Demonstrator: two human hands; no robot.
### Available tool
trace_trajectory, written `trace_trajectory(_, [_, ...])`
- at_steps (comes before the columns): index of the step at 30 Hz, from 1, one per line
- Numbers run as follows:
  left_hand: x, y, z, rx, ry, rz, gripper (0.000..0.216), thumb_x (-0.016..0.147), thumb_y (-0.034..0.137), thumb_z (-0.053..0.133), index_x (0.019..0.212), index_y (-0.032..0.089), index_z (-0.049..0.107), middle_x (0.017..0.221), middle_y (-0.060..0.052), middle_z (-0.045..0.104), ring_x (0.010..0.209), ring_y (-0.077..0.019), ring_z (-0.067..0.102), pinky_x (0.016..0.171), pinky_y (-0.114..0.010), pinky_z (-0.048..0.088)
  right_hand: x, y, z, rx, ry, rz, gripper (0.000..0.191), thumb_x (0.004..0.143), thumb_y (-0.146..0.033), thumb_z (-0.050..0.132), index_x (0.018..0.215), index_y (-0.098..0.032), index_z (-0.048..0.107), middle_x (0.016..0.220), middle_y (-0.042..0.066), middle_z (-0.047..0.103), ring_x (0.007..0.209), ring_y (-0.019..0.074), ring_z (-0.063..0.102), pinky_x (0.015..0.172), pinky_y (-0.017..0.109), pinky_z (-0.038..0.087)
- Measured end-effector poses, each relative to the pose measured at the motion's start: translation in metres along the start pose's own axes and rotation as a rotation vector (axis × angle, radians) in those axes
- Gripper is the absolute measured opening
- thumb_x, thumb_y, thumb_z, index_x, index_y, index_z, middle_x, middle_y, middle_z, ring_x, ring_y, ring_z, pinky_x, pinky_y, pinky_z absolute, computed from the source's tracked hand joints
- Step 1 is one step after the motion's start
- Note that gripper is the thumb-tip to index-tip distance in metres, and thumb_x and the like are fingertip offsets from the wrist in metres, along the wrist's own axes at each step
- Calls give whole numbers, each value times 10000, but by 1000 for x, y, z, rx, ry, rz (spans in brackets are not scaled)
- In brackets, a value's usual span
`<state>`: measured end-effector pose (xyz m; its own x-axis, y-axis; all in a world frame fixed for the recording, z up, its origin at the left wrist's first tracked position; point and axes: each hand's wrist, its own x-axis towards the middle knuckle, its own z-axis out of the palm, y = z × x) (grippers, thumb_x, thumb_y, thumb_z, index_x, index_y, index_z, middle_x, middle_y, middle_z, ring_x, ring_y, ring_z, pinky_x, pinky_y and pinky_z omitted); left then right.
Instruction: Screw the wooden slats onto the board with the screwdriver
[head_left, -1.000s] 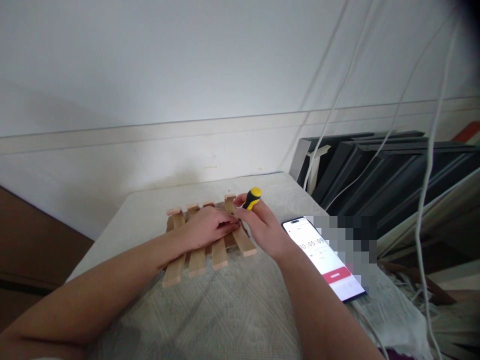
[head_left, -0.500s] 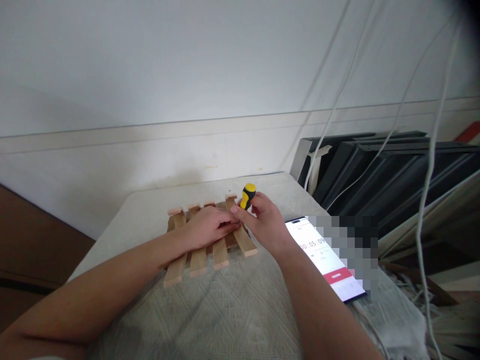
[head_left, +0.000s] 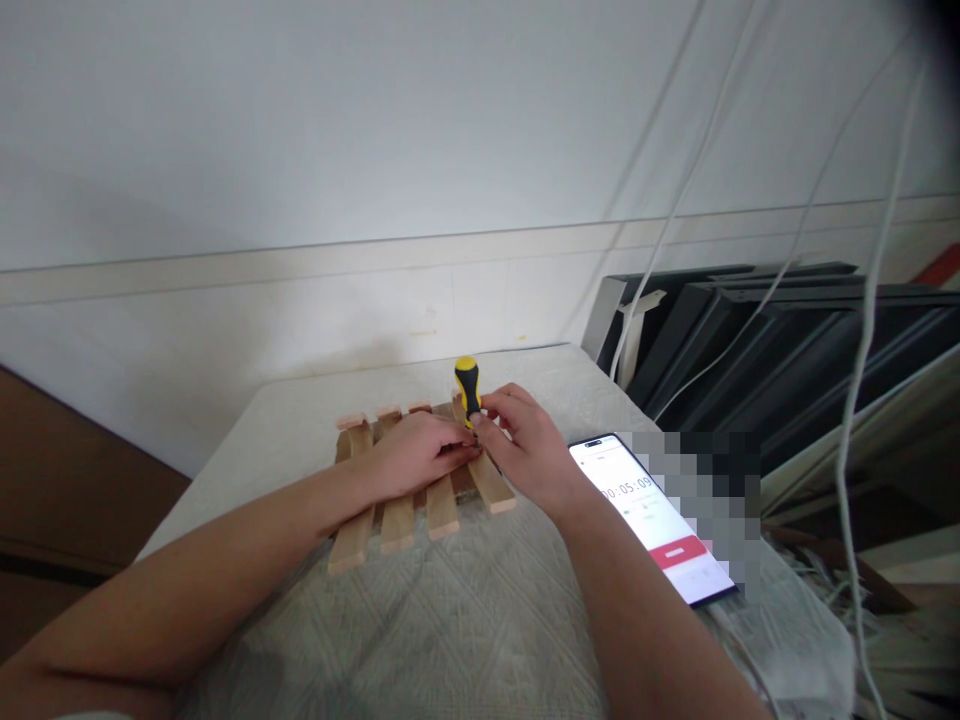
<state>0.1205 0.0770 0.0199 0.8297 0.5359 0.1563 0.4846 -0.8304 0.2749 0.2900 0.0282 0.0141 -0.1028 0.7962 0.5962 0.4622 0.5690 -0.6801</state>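
Observation:
A small rack of several wooden slats (head_left: 396,520) lies on a table covered with a pale quilted cloth (head_left: 465,620). My left hand (head_left: 416,455) lies on top of the slats, its fingertips pinched together near the tip of a tool. My right hand (head_left: 525,450) grips a short screwdriver with a black and yellow handle (head_left: 467,385), held nearly upright over the right slat. What my left fingertips pinch is too small to name.
A phone (head_left: 649,515) with a lit timer screen lies to the right of my right hand. Dark frames (head_left: 750,340) lean against the wall beyond the table's right edge. White cables (head_left: 862,330) hang down on the right. A brown board (head_left: 67,480) stands at the left.
My right hand has swung the screwdriver from a rightward tilt to nearly upright, and its handle has moved left toward my left fingertips. My left hand has stayed on the slats.

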Motion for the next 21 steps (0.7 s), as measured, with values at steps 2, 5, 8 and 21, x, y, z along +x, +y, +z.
trace_trajectory(2, [0,0,0,6,2,0,243,928,299,480,889,237,712,850,-9,735,752,-165,664,696,-252,450,-1,2,2,-15,53,39,88,816,-274,572,824,-188,584,796,32,532,750,167,522,655,312,428])
trace_trajectory(5, [0,0,-1,-11,4,-2,248,930,309,477,902,235,712,881,-14,736,788,-172,673,717,-255,461,-2,3,4,-1,114,94,153,747,-290,643,785,-206,522,810,25,533,742,165,514,619,300,419])
trace_trajectory(8, [0,0,0,-11,5,-9,242,926,304,484,904,230,714,888,-17,736,793,-176,675,731,-260,467,-2,2,4,12,104,113,150,754,-298,630,804,-214,517,818,25,554,739,165,515,625,305,414])
trace_trajectory(21, [0,1,-3,17,-24,1,272,949,321,457,927,221,708,855,-9,728,765,-149,648,700,-240,424,0,-2,-8,140,27,366,214,763,-361,622,898,-195,613,812,30,633,731,178,561,661,330,441])
